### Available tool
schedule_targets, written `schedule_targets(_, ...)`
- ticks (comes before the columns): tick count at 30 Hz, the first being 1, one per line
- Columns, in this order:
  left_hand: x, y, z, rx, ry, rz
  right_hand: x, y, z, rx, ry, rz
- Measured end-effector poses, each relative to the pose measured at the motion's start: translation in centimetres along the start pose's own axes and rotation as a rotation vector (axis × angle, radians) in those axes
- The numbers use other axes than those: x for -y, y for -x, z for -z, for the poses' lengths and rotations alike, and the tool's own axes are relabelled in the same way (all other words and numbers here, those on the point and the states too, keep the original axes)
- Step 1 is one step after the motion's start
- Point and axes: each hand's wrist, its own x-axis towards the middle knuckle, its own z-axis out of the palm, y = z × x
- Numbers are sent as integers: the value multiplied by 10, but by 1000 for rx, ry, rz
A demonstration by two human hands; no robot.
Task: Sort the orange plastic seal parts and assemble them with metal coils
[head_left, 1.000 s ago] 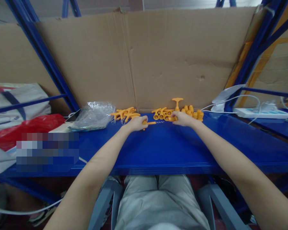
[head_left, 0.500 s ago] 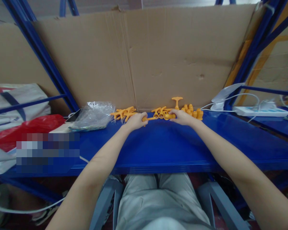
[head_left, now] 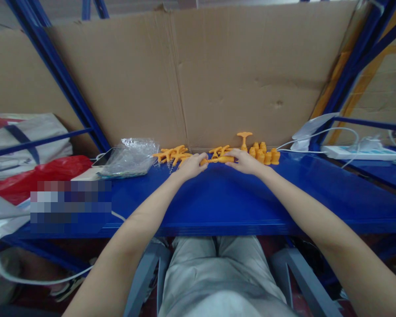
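My left hand (head_left: 192, 166) is closed round the handle end of an orange spiral-shafted piece (head_left: 203, 162). My right hand (head_left: 245, 162) grips an orange tube-like sleeve (head_left: 225, 159) from its right side. The two parts meet end to end between my hands, and hardly any of the spiral shows; how deep it sits inside the sleeve I cannot tell. Behind them lie a few orange T-handled pieces (head_left: 219, 151). Left of my left hand is a pile of orange branching pieces (head_left: 171, 154) with small metal chains or coils hanging from it.
Orange cup-like parts (head_left: 271, 156) stand in a group right of my right hand, beside an upright orange T-handle (head_left: 244, 139). A clear plastic bag (head_left: 132, 158) lies left on the blue shelf (head_left: 218, 202). Cardboard (head_left: 251, 66) walls the back; a white power strip (head_left: 359, 152) sits right.
My hands have come closer together. The spiral shaft, long and bare between them before, is now mostly out of sight at the sleeve. The camera view has shifted slightly.
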Motion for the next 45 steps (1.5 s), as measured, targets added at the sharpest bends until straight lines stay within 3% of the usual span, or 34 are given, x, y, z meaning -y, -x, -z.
schedule_targets(9,7,1,-9,3,-74,-25,-2,0,-8,38,5,50)
schedule_targets(18,5,-1,-7,-37,-111,3,-11,-3,-12,-90,-190,-46)
schedule_targets(23,0,0,-3,13,-137,34,-23,-2,-5,6,-492,-125)
schedule_targets(28,0,0,-2,77,-102,41,-20,-1,-3,40,-635,-238)
schedule_targets(39,21,-5,-15,-32,1,-78,1,1,1,139,-751,-498)
schedule_targets(45,18,-5,-16,-84,-6,-34,0,4,3,193,-854,-497)
